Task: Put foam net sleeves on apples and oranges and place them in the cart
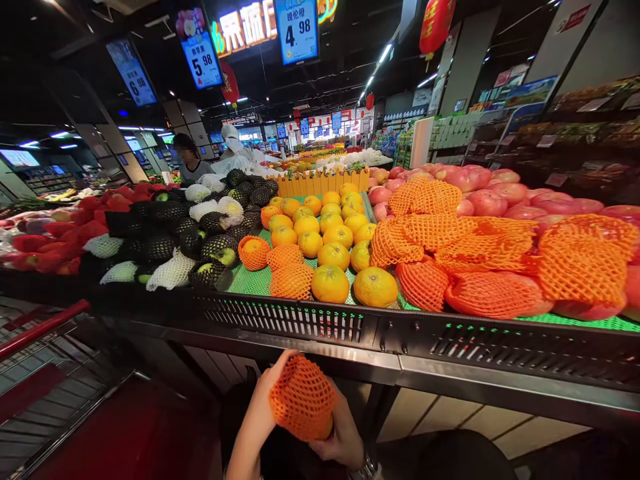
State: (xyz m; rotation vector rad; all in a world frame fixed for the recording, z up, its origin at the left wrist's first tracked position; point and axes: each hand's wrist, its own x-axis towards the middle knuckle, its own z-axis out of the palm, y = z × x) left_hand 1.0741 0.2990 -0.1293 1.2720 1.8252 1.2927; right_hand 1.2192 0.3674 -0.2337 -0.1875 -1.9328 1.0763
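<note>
At the far left of the frame a red shopping cart handle [43,328] slants up. Low in the centre, your left hand [263,407] cups the left side of an orange in a foam net [303,398], fingers curled against it. Your right hand [343,437] holds it from below right, fingers wrapped under the fruit. Above, the display shelf [320,327] carries bare oranges [330,283] in mid-frame, and netted apples [493,293] lie to the right.
</note>
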